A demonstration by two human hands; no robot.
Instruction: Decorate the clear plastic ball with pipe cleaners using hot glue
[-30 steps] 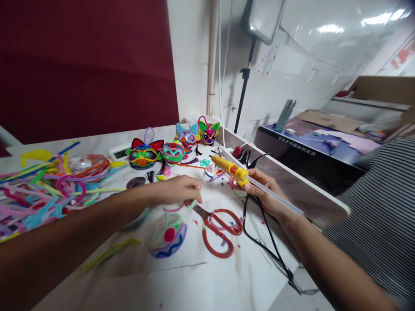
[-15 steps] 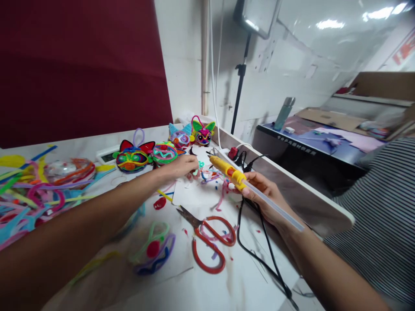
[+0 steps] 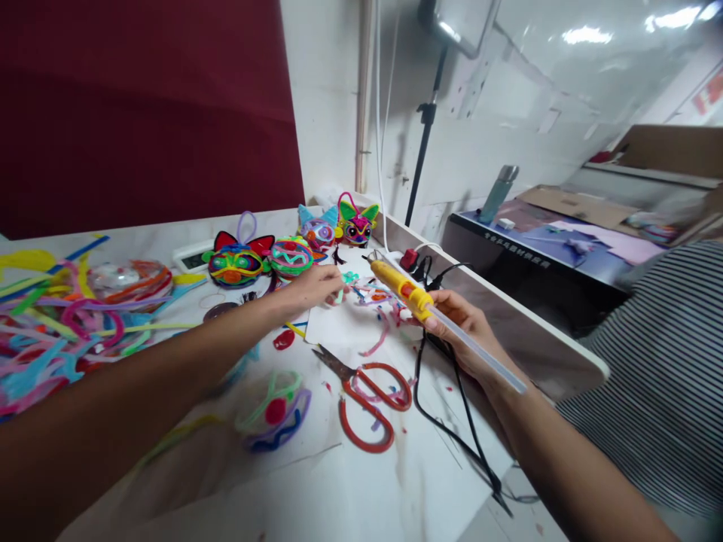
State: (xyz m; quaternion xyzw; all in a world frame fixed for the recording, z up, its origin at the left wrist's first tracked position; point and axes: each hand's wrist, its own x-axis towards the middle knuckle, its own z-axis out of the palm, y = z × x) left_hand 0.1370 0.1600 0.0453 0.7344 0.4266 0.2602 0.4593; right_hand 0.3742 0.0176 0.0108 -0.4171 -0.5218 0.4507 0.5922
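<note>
My right hand is wrapped round a yellow hot glue gun. A long translucent glue stick sticks out of its back end, and its nozzle points away to the left. My left hand reaches over a white sheet, fingers bent down and pinched. A small mint-green pipe cleaner piece shows at its fingertips, partly hidden by them. Beside it lie coloured pipe cleaner scraps. Nearer to me are red-handled scissors, blades parted, and a clear ornament with a red dot and coloured strips.
Decorated animal-face ornaments line the back of the table. Pipe cleaners are heaped at the left. Black cables run along the right side near a red plug. A person in a striped top is at the right.
The view has shifted slightly, so the table things appear a little higher and to the right. Both hands keep nearly the same pose, the right still round the glue gun.
</note>
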